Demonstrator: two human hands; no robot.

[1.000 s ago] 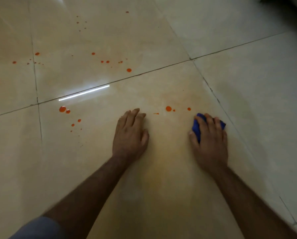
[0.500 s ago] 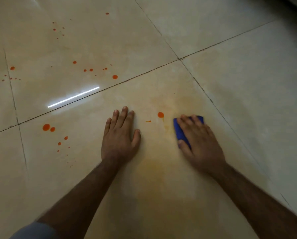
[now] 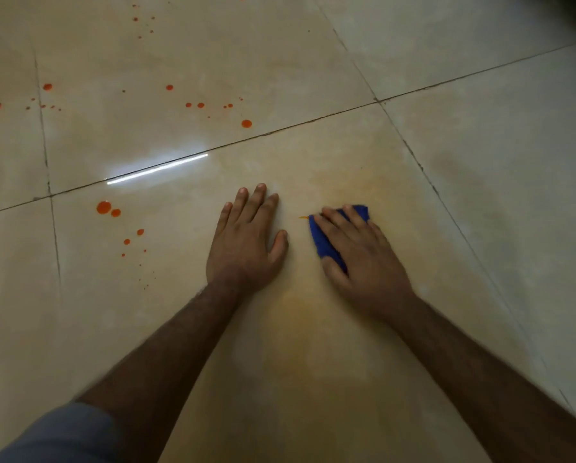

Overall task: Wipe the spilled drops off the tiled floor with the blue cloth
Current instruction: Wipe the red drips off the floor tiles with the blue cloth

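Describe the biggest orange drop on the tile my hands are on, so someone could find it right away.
Start at the left hand flat on the floor and look left across the same tile, toward its far left corner. The big drop lies there, just below the bright streak of reflected light. It is the largest of that cluster, with a smaller drop close on its right.
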